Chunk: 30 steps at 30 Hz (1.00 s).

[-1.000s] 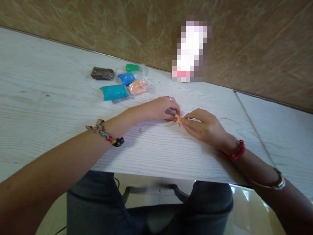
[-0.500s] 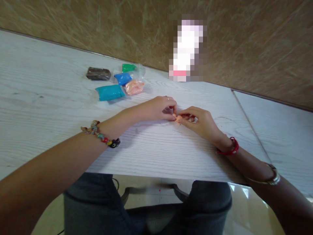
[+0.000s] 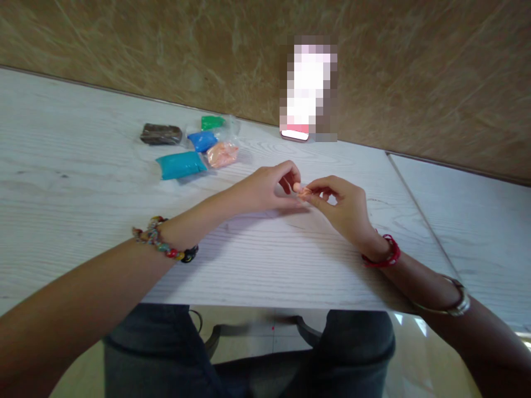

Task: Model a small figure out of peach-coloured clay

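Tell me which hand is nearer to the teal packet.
Left. The left hand is to the right of the teal packet, slightly lower in view; the right hand is farther right, pinching a small peach-coloured piece.

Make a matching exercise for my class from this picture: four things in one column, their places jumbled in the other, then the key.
1. small peach piece
2. brown packet
3. green packet
4. red bracelet

A. around the right wrist
B. nearest the wall among the packets
C. held in the right hand
D. leftmost of the packets

Pairs: 1-C, 2-D, 3-B, 4-A
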Each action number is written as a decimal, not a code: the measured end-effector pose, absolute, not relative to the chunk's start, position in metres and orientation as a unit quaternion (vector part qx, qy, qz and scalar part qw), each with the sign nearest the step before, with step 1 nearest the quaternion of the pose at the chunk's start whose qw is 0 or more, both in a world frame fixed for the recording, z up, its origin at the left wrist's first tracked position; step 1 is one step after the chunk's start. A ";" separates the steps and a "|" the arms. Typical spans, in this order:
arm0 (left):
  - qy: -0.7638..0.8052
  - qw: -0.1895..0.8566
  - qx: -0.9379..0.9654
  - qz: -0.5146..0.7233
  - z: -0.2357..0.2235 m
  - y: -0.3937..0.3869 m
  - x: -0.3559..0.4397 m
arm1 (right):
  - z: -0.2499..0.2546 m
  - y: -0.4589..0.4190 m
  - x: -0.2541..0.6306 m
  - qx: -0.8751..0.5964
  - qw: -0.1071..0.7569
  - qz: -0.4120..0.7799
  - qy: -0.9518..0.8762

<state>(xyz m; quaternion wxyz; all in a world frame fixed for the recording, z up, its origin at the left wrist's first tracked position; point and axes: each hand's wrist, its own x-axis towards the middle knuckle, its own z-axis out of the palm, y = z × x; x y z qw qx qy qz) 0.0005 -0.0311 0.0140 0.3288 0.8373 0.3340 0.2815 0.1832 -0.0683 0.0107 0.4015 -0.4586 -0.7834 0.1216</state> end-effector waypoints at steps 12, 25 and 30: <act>0.435 0.190 0.801 0.366 0.018 -0.046 0.012 | 0.007 -0.062 0.183 -0.437 0.439 -0.025 -0.784; 0.435 0.177 0.816 0.337 0.014 -0.044 0.011 | 0.004 -0.060 0.183 -0.436 0.434 -0.002 -0.788; 0.439 0.180 0.814 0.334 0.015 -0.045 0.012 | 0.002 -0.059 0.183 -0.435 0.430 -0.002 -0.791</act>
